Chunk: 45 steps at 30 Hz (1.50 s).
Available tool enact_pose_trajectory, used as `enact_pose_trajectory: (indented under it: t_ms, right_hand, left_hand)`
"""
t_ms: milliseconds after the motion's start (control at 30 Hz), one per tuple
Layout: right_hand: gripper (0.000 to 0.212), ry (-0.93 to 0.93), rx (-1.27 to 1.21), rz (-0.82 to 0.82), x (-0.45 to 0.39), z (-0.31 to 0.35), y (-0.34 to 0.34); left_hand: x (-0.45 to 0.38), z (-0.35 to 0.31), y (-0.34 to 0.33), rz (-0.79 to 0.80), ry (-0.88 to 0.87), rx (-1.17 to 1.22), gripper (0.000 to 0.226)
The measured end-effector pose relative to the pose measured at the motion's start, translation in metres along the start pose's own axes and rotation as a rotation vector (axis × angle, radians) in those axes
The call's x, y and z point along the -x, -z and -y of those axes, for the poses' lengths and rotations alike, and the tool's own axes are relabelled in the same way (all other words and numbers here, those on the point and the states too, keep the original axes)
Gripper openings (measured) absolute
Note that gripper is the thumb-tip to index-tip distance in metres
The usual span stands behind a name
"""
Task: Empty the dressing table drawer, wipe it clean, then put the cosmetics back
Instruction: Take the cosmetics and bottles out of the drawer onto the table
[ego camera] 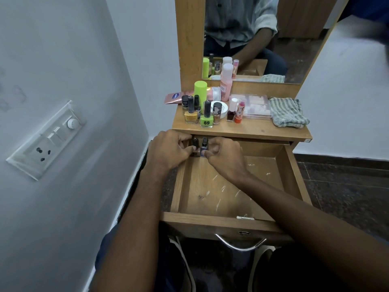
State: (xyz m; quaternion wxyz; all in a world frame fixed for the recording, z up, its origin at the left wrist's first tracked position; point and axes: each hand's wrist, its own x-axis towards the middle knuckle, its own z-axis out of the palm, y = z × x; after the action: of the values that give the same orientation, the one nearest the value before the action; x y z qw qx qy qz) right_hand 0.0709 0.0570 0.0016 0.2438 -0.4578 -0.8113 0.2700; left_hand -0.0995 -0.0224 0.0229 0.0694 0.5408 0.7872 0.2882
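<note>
The wooden drawer (231, 220) stands pulled out, its scratched floor bare except at the far left corner. There my left hand (168, 150) grips a dark nail polish bottle (194, 144), and my right hand (225, 157) grips a blue-black nail polish bottle (203, 144) right beside it. Both bottles are upright, just under the tabletop edge. On the tabletop (252, 130) stand several nail polish bottles, among them a green one (206, 121) and a yellow one (191, 116), plus a lime tube (200, 89), a pink bottle (226, 85) and a clear plastic box (257, 106).
A striped grey cloth (288, 112) lies at the tabletop's right end. A mirror (252, 39) rises behind the cosmetics. A white wall with a switch panel (48, 140) runs along the left. The drawer's metal handle (240, 243) faces me above my knees.
</note>
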Motion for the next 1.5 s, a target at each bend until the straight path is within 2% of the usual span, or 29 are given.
enact_pose_trajectory:
  t_ms: [100, 233, 333, 433, 500, 667, 833, 1000, 1100, 1333, 1500]
  right_hand:
    - [0.040, -0.002, -0.043, -0.006, -0.001, 0.001, -0.006]
    - [0.033, 0.012, 0.068, -0.044, -0.004, 0.005, -0.012]
    - [0.021, 0.015, 0.134, -0.057, -0.005, 0.007, -0.014]
    - [0.021, 0.032, 0.166, -0.041, -0.005, 0.005, -0.015]
    - [0.017, 0.056, 0.186, -0.020, -0.005, 0.004, -0.014]
    - [0.027, 0.066, 0.198, 0.098, -0.008, 0.002, -0.009]
    - [0.020, 0.067, 0.183, 0.149, -0.001, -0.007, 0.020]
    - [0.011, 0.106, 0.129, 0.071, 0.007, -0.020, 0.067]
    - [0.013, 0.135, 0.116, -0.024, 0.009, -0.019, 0.089]
    - [0.023, 0.154, 0.132, -0.203, -0.020, -0.020, 0.114]
    - [0.021, 0.127, 0.118, -0.263, -0.035, -0.030, 0.116]
  left_hand:
    - [-0.001, -0.001, -0.001, 0.046, -0.048, -0.058, 0.035]
    - [-0.004, -0.003, -0.005, 0.018, -0.058, -0.139, 0.024]
    - [-0.006, -0.007, -0.007, 0.021, -0.075, -0.171, 0.021]
    - [-0.007, -0.009, -0.007, 0.008, -0.081, -0.169, 0.024]
    - [-0.007, -0.011, -0.007, -0.006, -0.065, -0.167, 0.024]
    - [-0.006, -0.016, -0.003, 0.026, -0.023, -0.182, 0.021]
    - [-0.004, -0.023, 0.008, 0.030, -0.113, -0.040, 0.015]
    - [-0.004, -0.048, 0.016, -0.015, -0.263, 0.008, 0.017]
    - [-0.005, -0.066, 0.015, -0.076, -0.328, 0.026, 0.016]
    - [-0.022, -0.117, 0.012, -0.251, -0.303, 0.041, 0.017]
    - [-0.034, -0.132, 0.011, -0.254, -0.224, -0.086, 0.023]
